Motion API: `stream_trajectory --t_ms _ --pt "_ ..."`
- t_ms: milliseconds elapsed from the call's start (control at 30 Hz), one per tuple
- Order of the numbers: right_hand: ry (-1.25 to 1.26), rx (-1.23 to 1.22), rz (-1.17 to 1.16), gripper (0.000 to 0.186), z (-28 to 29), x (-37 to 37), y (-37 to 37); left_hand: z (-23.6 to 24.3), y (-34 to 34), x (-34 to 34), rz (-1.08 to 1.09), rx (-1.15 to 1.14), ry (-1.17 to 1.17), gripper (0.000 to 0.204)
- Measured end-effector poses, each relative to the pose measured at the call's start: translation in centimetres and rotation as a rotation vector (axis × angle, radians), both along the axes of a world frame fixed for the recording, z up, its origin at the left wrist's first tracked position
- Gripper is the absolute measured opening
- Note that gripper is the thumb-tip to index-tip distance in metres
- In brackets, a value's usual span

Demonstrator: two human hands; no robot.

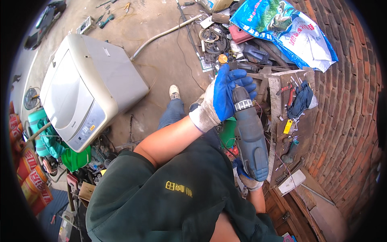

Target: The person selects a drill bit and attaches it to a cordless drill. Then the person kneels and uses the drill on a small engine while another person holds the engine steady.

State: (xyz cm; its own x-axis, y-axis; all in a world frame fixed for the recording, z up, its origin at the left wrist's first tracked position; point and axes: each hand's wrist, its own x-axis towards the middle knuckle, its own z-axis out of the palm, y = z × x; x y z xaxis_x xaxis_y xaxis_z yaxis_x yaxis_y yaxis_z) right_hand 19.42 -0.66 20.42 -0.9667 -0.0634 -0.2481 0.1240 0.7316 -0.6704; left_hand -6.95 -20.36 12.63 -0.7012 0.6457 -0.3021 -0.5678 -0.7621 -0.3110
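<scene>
A large dark grey power drill (252, 143) with a black and silver collar lies at a slant at my right, nose toward the top. My left hand (221, 92), in a blue-palmed white glove, has its fingers curled at the drill's nose; whatever is at the tip is hidden by them. My right hand (248, 179), also gloved, is at the drill's rear end, mostly hidden under it and apparently gripping it.
A white washing machine (88, 80) stands left. Mixed parts (217, 40) and a blue-white sack (278, 24) lie ahead. A wooden board (274, 101) holds small tools (298, 97) beside a brick surface (342, 121). A green basin (76, 161) and clutter lie lower left.
</scene>
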Motion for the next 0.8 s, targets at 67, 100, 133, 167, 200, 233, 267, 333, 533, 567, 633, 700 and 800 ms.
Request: stream_trajectory --t_ms 67,100,133,167,200,233,267,333,533,567,633,700,800 --pt "0.127 0.096 0.166 0.037 -0.1 0.0 -0.1 0.4 -0.1 0.5 0.017 0.017 0.062 0.052" --pt "0.180 0.154 0.217 0.037 -0.3 -0.2 -0.2 0.4 -0.4 0.4 -0.013 -0.058 0.109 0.053" --pt "0.119 0.127 0.173 0.034 -0.5 -0.2 -0.2 0.6 -0.5 0.5 -0.009 -0.031 0.114 0.053" --pt "-0.052 0.016 0.026 0.031 -0.8 -0.2 -0.3 0.8 -0.7 0.5 0.005 -0.008 0.115 0.052" --pt "-0.058 0.030 -0.014 0.029 -1.0 -0.1 -0.5 1.0 -1.0 0.7 -0.021 -0.049 0.061 0.052" --pt "-0.067 0.047 -0.055 0.028 -1.4 0.1 -0.8 1.3 -1.3 0.8 0.015 0.064 0.194 0.053" --pt "-0.061 0.062 -0.072 0.029 -1.7 0.2 -0.9 1.6 -1.8 1.0 0.001 0.079 0.257 0.053" --pt "-0.049 0.093 -0.106 0.032 -2.2 0.6 -1.2 2.1 -2.9 1.5 -0.060 0.026 0.333 0.055" --pt "-0.031 0.302 -0.024 0.047 -1.6 0.6 -1.1 2.8 -4.7 1.6 -0.161 -0.207 0.465 0.056" --pt "-0.040 0.299 -0.031 0.047 -1.3 0.6 -1.2 3.0 -4.7 1.7 -0.180 -0.281 0.496 0.055" --pt "-0.058 0.244 -0.066 0.047 -0.7 0.5 -1.3 3.2 -4.7 1.8 -0.183 -0.373 0.512 0.054" --pt "-0.079 0.180 -0.104 0.046 0.1 0.4 -1.5 3.6 -4.9 2.2 -0.108 -0.244 0.542 0.054" --pt "-0.105 0.163 -0.119 0.045 1.6 0.1 -2.1 3.8 -5.4 2.3 -0.069 -0.204 0.574 0.053"
